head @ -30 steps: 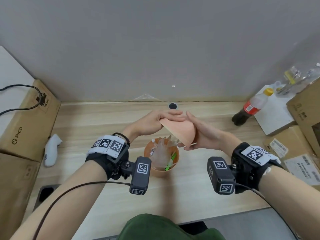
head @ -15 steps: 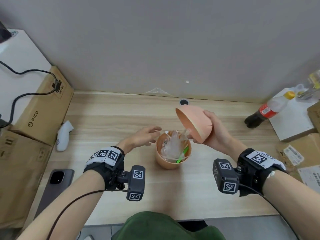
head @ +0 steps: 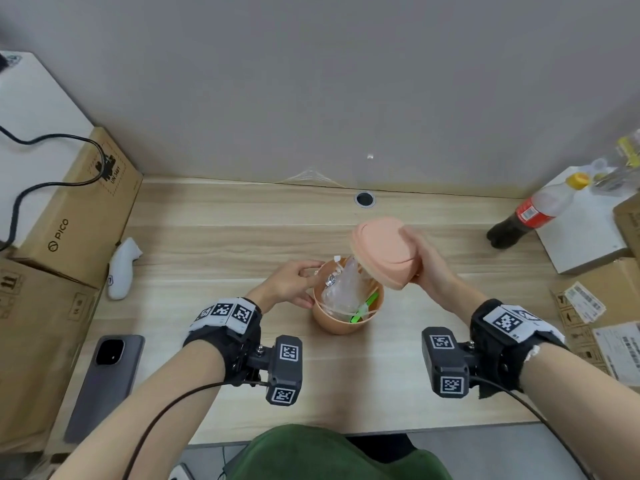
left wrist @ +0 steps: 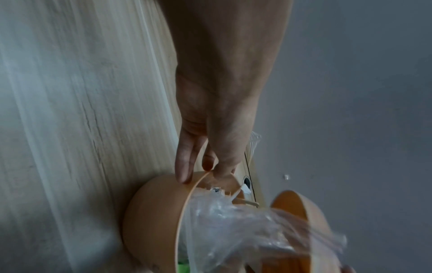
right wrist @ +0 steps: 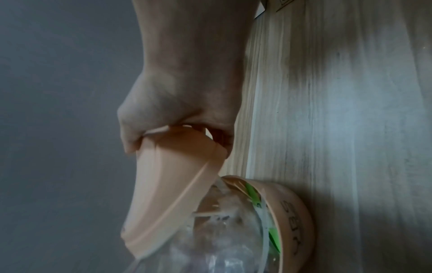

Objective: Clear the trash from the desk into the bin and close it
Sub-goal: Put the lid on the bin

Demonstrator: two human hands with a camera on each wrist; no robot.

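Lid (head: 382,252) in right grip (head: 427,263), above bin (head: 341,322).

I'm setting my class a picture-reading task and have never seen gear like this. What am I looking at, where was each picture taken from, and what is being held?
No machine: a person wearing cameras. One view comes from the head, the other two from each wrist, looking along the fingers. On the wooden desk stands a small peach bin stuffed with clear plastic trash. The left hand grips its rim. The right hand holds the matching lid, tilted above the bin, not yet on.
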